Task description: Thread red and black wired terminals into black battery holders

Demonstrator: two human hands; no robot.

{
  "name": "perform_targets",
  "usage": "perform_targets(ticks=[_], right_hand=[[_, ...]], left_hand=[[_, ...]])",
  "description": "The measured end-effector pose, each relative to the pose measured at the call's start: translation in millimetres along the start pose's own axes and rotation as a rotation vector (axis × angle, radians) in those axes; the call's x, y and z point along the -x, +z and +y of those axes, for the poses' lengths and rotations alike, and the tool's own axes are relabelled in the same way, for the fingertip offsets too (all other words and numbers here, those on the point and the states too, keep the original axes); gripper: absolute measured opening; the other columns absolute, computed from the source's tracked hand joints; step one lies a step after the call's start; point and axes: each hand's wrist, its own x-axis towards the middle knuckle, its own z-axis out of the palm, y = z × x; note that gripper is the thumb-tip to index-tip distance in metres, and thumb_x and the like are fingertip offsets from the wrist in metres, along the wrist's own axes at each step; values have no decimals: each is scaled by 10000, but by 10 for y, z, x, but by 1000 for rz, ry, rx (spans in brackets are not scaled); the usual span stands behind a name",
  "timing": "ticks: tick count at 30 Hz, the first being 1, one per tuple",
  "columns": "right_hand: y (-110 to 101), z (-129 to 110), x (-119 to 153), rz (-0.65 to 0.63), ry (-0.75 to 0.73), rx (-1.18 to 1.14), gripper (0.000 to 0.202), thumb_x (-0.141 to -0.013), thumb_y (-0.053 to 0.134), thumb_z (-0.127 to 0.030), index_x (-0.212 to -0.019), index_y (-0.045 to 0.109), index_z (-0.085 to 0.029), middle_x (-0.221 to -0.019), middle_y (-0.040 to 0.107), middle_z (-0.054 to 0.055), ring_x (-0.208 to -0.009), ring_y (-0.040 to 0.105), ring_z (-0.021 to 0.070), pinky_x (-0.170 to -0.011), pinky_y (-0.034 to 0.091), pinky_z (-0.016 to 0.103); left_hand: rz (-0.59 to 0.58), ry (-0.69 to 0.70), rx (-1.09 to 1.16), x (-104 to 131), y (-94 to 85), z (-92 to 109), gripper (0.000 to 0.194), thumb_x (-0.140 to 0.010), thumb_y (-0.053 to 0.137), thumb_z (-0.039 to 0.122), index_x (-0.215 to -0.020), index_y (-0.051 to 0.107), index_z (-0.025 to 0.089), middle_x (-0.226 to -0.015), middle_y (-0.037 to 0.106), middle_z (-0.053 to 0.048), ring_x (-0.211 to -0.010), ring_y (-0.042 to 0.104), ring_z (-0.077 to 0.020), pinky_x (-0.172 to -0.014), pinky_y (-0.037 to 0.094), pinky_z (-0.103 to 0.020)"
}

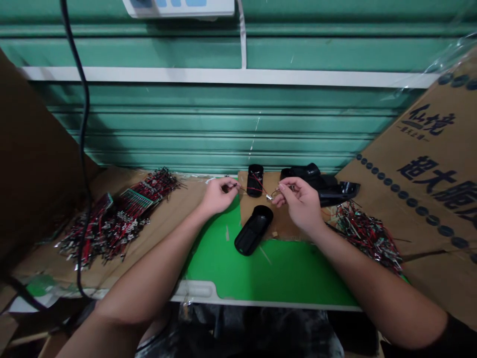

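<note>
My left hand (220, 194) pinches the end of a thin wire to the left of an upright black plastic shell (255, 175). Opposite it, my right hand (298, 199) has thumb and finger closed on a dark wire, with a small silvery part (269, 197) hanging by the fingertips. Thin red wires (257, 183) cross in front of the upright shell; whether both hands hold the same lead I cannot tell. Nearer to me, a second black plastic shell (254, 231) lies tilted on the green board, touched by neither hand.
A heap of wired circuit boards (126, 209) lies on cardboard at the left, another wire heap (368, 238) at the right. More black shells (320, 184) sit behind my right hand. A printed carton (428, 164) bounds the right side; a black cable (85, 124) hangs at left.
</note>
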Motion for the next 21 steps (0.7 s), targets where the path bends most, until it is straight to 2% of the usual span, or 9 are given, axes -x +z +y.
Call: perform_targets(ticks=[7,10,14,17,19,21], right_hand=[[-7,54,-10,-28,40,-9,414,-844,847,-549,-973,645,-212,-763,687,3,-626,725,172,-529,605,284],[-31,42,-25,-12,23,22,396,-866,826,-542,-978,644,-209,-769,686,8,-642,723,172,-550,627,295],[-58,5,-43,25,-5,38,375,-870,816,-530,-975,648,-211,-802,678,23,-722,732,199,-537,645,308],[-58,-18,-39,35,-6,32,352,-873,815,-512,-984,651,-220,-835,666,28,-777,741,217,-523,650,308],[-50,-37,-29,40,-1,11,338,-875,818,-499,-979,650,-225,-849,659,29,-794,748,221,-544,668,319],[-39,-66,-15,38,-4,-9,327,-883,815,-493,-973,642,-229,-865,658,31,-830,759,231,-587,696,347]], left_hand=[[-33,-119,255,2,60,91,431,-819,784,566,-892,817,143,-791,793,-93,-580,612,-159,-599,504,-302],[-10,-129,301,-8,76,77,427,-809,795,542,-951,808,140,-792,791,-87,-578,604,-149,-604,506,-300],[45,-149,355,-43,77,28,378,-820,752,421,-1074,752,140,-798,781,-67,-556,590,-136,-586,489,-286],[89,-118,276,-50,58,1,262,-841,699,365,-997,725,155,-776,758,-52,-609,612,-152,-611,488,-282],[72,-58,112,-30,40,-2,209,-876,652,360,-909,725,166,-753,735,-44,-644,614,-168,-641,489,-294],[6,34,-133,8,27,3,225,-922,606,355,-866,730,176,-782,728,-54,-709,628,-197,-726,517,-335]])
